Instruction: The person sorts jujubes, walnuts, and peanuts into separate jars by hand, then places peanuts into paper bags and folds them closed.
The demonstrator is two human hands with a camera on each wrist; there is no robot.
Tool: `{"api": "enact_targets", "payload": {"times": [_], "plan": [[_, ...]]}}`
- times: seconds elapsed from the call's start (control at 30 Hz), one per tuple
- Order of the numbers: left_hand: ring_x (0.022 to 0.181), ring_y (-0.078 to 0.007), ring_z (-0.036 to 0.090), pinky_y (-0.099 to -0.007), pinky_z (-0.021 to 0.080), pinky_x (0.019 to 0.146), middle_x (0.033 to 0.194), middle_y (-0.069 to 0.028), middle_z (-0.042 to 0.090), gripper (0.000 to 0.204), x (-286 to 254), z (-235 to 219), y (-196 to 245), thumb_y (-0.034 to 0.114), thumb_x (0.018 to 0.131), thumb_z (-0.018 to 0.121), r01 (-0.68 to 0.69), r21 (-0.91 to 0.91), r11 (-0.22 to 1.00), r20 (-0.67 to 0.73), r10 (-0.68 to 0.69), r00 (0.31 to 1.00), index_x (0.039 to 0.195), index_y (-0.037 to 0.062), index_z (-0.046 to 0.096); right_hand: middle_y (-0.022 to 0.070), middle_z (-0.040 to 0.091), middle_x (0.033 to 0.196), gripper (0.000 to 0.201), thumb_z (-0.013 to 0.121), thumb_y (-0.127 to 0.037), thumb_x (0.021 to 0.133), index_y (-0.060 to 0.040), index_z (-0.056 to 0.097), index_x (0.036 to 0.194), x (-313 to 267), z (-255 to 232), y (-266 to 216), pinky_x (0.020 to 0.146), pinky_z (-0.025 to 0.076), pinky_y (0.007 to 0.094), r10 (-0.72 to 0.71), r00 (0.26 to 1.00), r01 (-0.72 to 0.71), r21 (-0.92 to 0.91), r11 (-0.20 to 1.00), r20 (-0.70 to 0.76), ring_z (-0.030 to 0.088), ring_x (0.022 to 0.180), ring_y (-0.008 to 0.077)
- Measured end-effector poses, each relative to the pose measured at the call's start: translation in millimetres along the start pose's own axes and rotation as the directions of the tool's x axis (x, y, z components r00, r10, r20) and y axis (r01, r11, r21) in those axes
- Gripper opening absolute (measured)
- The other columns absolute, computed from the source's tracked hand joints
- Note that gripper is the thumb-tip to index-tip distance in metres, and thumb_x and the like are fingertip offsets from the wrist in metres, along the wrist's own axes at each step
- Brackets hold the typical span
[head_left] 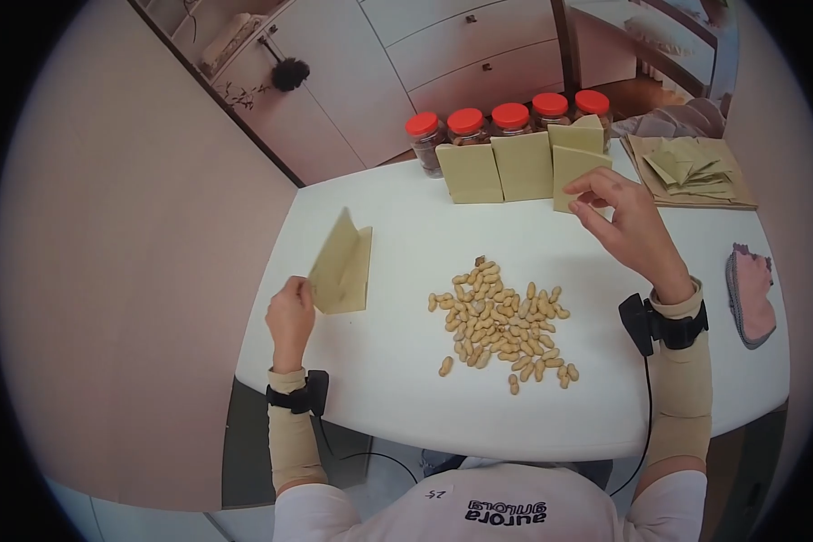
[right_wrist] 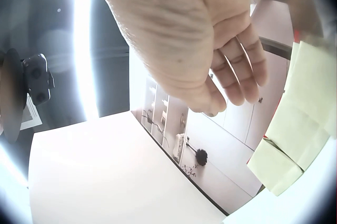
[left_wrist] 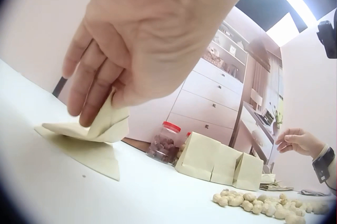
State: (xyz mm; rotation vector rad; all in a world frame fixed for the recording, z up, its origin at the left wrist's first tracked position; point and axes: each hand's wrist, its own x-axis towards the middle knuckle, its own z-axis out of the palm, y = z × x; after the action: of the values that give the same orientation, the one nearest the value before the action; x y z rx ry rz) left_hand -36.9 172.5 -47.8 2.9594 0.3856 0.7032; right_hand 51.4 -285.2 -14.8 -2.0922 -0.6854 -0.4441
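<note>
My left hand (head_left: 291, 318) pinches the edge of a greenish-brown paper bag (head_left: 348, 271) at the table's left side. In the left wrist view the bag (left_wrist: 95, 158) lies on its side, its upper layer lifted between thumb and fingers. My right hand (head_left: 628, 221) is raised at the right, its fingers loosely bent around nothing, nearest to a small paper bag (head_left: 578, 163) standing in a row. Beside that one stand more upright paper bags (head_left: 524, 168). A loose heap of unshelled peanuts (head_left: 501, 330) lies between both hands.
Several jars with red lids (head_left: 510, 116) line the back edge behind the bags. At the back right, crumpled paper pieces (head_left: 691, 169) lie on flat brown paper (head_left: 741, 185). A pink and grey cloth (head_left: 752, 298) rests near the right edge of the white table (head_left: 397, 397).
</note>
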Motion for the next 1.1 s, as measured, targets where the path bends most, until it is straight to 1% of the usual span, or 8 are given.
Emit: {"api": "enact_targets", "payload": {"times": [0.03, 0.17, 0.23, 0.33, 0.63, 0.8, 1.0, 1.1], "plan": [[0.065, -0.0301, 0.067, -0.0392, 0.052, 0.062, 0.076, -0.0158, 0.068, 0.02, 2, -6, 2, 0.019, 0.093, 0.055, 0.014, -0.064, 0.998, -0.138, -0.023, 0.99, 0.097, 0.0028, 0.066, 0.0142, 0.064, 0.096, 0.02, 0.062, -0.013, 0.087, 0.002, 0.064, 0.1, 0, 0, -3, 0.075, 0.051, 0.0341, 0.006, 1.0, -0.006, 0.005, 1.0, 0.024, 0.066, 0.085, 0.0252], [0.068, -0.0177, 0.065, -0.0303, 0.051, 0.067, 0.079, -0.0108, 0.069, 0.019, 4, -19, 26, 0.016, 0.097, 0.054, -0.041, -0.385, 0.922, -0.16, -0.023, 0.987, 0.101, -0.0002, 0.064, 0.0129, 0.065, 0.097, 0.018, 0.063, -0.01, 0.086, 0.0016, 0.065, 0.1, -1, 11, -8, 0.074, 0.052, 0.0316, -0.002, 0.993, -0.001, 0.027, 1.0, 0.118, 0.065, 0.084, 0.0231], [0.08, -0.0101, 0.06, -0.0252, 0.049, 0.077, 0.089, -0.0054, 0.068, 0.022, 2, -14, 41, 0.016, 0.099, 0.054, -0.043, -0.818, 0.573, -0.001, 0.073, 0.997, 0.103, -0.0035, 0.063, 0.0137, 0.065, 0.101, 0.022, 0.063, -0.013, 0.087, 0.0015, 0.065, 0.103, -6, 29, -6, 0.076, 0.052, 0.0332, -0.039, 0.992, 0.036, 0.026, 0.999, 0.12, 0.065, 0.086, 0.0256], [0.09, -0.0106, 0.06, -0.0249, 0.047, 0.084, 0.095, -0.0035, 0.066, 0.024, -8, -20, 75, 0.017, 0.1, 0.053, 0.153, -0.914, 0.377, 0.223, 0.15, 0.963, 0.106, -0.0054, 0.062, 0.0158, 0.064, 0.109, 0.031, 0.062, -0.019, 0.088, 0.0017, 0.062, 0.112, -13, 50, -5, 0.081, 0.051, 0.036, -0.09, 0.987, 0.09, 0.003, 0.996, 0.131, 0.064, 0.092, 0.0304], [0.11, -0.0167, 0.058, -0.033, 0.047, 0.095, 0.132, -0.0165, 0.057, 0.02, -21, -14, 113, 0.014, 0.101, 0.05, 0.144, -0.953, 0.266, 0.266, 0.514, 0.815, 0.108, -0.0028, 0.059, 0.0206, 0.061, 0.122, 0.049, 0.06, -0.03, 0.092, 0.0016, 0.054, 0.129, -14, 64, 7, 0.089, 0.049, 0.0387, 0.025, 0.985, -0.044, 0.108, 0.993, 0.172, 0.062, 0.107, 0.0318], [0.109, -0.0165, 0.059, -0.0329, 0.047, 0.095, 0.133, -0.017, 0.056, 0.019, -23, -11, 114, 0.013, 0.101, 0.05, 0.161, -0.968, 0.191, 0.24, 0.533, 0.812, 0.107, -0.0024, 0.058, 0.019, 0.063, 0.12, 0.05, 0.062, -0.029, 0.091, -0.0008, 0.052, 0.132, -13, 65, 11, 0.088, 0.05, 0.0371, 0.046, 0.939, -0.135, 0.243, 0.961, 0.34, 0.062, 0.106, 0.0294], [0.112, -0.0174, 0.058, -0.0328, 0.045, 0.097, 0.135, -0.0182, 0.055, 0.018, -26, -9, 111, 0.012, 0.101, 0.049, 0.185, -0.975, 0.124, 0.222, 0.528, 0.82, 0.106, -0.0019, 0.058, 0.0221, 0.065, 0.109, 0.048, 0.06, -0.024, 0.089, 0.0062, 0.053, 0.125, -16, 70, 6, 0.091, 0.049, 0.0384, 0.106, 0.976, -0.154, 0.259, 0.953, 0.19, 0.063, 0.104, 0.0322], [0.115, -0.0182, 0.057, -0.0331, 0.044, 0.099, 0.135, -0.0181, 0.054, 0.017, -26, -9, 112, 0.012, 0.101, 0.049, 0.171, -0.979, 0.112, 0.204, 0.537, 0.819, 0.107, -0.0015, 0.058, 0.021, 0.065, 0.11, 0.046, 0.06, -0.023, 0.089, 0.0058, 0.054, 0.124, -12, 67, 7, 0.09, 0.049, 0.0376, 0.108, 0.949, -0.217, 0.364, 0.906, 0.296, 0.063, 0.103, 0.0309]]}}
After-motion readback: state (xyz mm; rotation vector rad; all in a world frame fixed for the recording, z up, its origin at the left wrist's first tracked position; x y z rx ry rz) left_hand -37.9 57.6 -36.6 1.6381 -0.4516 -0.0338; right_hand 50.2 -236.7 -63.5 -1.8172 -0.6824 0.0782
